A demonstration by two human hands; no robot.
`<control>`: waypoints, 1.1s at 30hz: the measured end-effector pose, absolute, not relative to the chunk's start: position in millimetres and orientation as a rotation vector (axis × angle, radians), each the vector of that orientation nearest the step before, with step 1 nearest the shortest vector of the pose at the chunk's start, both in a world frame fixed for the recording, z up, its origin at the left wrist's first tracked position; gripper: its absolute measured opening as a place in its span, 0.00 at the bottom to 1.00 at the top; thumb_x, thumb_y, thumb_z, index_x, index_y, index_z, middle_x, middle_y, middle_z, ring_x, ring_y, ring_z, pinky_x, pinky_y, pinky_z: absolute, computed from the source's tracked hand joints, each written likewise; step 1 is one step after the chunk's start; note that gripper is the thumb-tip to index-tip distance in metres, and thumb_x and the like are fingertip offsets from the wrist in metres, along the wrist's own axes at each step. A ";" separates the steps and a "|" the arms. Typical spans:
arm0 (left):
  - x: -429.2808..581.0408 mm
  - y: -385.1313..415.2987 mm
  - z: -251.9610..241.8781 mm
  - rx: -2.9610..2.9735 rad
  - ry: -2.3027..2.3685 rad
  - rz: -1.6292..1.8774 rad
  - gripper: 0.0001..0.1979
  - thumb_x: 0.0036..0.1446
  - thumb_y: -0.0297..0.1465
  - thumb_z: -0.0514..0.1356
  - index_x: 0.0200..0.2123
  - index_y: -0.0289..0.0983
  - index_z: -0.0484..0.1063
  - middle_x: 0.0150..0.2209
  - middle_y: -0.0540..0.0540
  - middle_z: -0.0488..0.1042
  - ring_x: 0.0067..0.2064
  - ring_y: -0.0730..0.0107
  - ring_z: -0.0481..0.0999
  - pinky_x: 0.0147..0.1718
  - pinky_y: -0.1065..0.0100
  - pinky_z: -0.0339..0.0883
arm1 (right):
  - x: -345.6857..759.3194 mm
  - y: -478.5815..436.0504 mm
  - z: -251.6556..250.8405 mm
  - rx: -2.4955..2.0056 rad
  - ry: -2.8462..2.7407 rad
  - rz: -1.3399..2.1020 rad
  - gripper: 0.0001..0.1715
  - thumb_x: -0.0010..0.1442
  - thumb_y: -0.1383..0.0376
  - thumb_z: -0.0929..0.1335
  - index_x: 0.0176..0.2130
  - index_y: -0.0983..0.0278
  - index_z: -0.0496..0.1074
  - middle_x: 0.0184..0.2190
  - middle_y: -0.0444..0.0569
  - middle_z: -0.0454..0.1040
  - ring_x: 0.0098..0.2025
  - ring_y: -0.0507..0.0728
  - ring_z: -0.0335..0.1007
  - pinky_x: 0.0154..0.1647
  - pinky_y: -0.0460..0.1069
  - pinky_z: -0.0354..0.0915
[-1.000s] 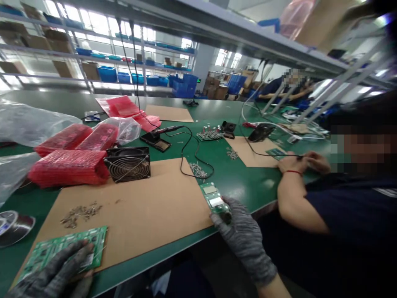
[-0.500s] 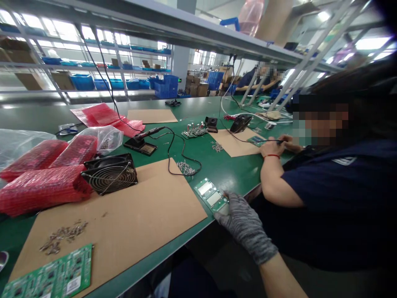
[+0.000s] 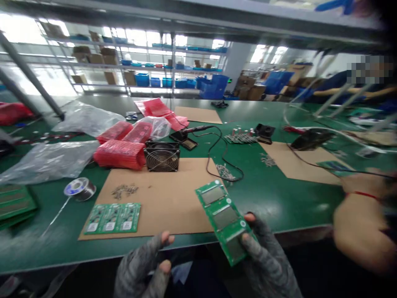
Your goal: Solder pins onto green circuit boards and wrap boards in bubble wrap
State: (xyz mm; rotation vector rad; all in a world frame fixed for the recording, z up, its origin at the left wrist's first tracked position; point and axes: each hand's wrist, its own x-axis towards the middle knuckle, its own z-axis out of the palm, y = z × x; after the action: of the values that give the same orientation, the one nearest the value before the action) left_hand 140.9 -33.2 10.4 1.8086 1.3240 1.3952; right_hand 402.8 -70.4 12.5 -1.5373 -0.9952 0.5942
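Observation:
My right hand (image 3: 263, 248), in a grey fingerless glove, grips a green circuit board (image 3: 221, 219) by its lower right end, thumb on top. Three rectangular display panels show on that board, which is held tilted over the table's front edge. My left hand (image 3: 145, 265), gloved alike, is at the table edge, left of the board, thumb and fingers apart and nothing between them. Beyond it, a second circuit board (image 3: 113, 218) lies flat on a cardboard sheet (image 3: 173, 207). Small metal parts (image 3: 124, 191) are piled behind that board.
A black fan (image 3: 162, 157) stands at the cardboard's back edge beside red bubble-wrapped bundles (image 3: 119, 154). A solder spool (image 3: 80, 189) is on the left. Behind are a soldering iron (image 3: 198, 130) and its looped cable. A co-worker's arm (image 3: 362, 223) reaches in from the right.
My right hand has lifted the circuit board off the table on the right and brought it in front of me. My left hand has come into view. The camera has turned left.

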 end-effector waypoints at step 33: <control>37.6 -34.9 19.4 1.231 1.741 1.716 0.13 0.57 0.43 0.62 0.39 0.42 0.80 0.44 0.45 0.81 0.49 0.56 0.80 0.47 0.60 0.78 | 189.2 197.6 48.2 -1.776 -2.728 0.255 0.20 0.66 0.57 0.67 0.51 0.68 0.71 0.49 0.55 0.73 0.49 0.58 0.72 0.51 0.58 0.70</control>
State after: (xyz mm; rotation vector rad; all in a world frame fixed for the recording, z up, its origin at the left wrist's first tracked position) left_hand 37.6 -34.9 19.4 1.2314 1.7411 1.7156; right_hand 189.2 197.6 48.2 -1.7765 -2.7279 0.2545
